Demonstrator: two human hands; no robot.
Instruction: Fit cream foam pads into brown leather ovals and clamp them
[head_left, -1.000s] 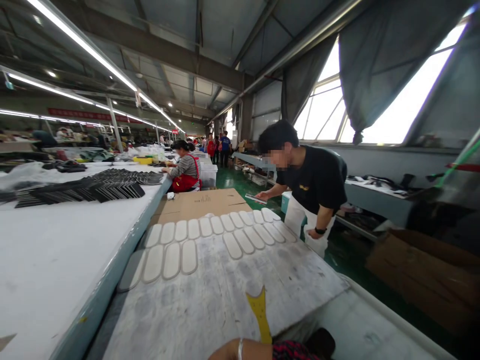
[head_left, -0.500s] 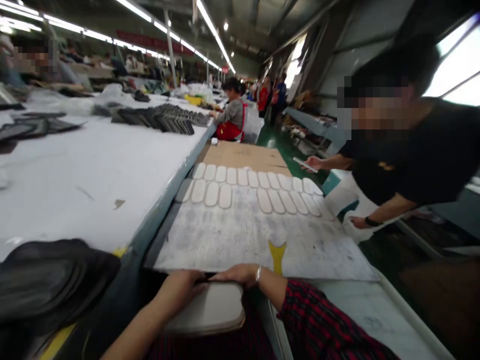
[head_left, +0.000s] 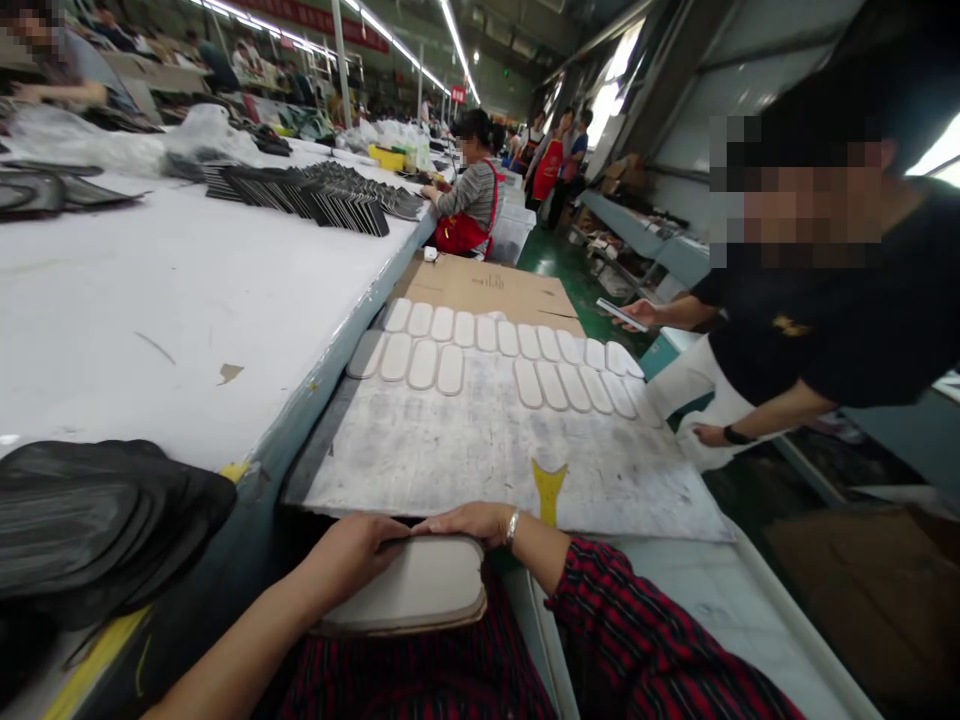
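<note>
Close to my lap is a stack of white oval pieces [head_left: 412,585] with thin brown edges. My left hand [head_left: 360,548] grips its far left side, thumb over the top piece. Around the far right edge curls my right hand [head_left: 472,522], a silver bracelet at the wrist. The two hands nearly meet at the stack's far edge; the undersides of the fingers are hidden. Beyond them, a stained white board [head_left: 442,450] carries two rows of similar white oval pieces [head_left: 450,370], with a gap in the nearer row. A yellow forked strip [head_left: 549,490] lies at the board's near edge.
Dark flat pieces [head_left: 97,520] are piled on the white table [head_left: 187,330] at left. Rows of black pieces [head_left: 322,195] lie farther back. A cardboard sheet [head_left: 495,285] extends past the board. At right, a person in black [head_left: 810,320] leans in, holding a phone [head_left: 621,314].
The camera view has tilted downward slightly, so the scene shifts. Both hands keep hold of the stack, which looks almost unmoved. The person at right still holds the phone.
</note>
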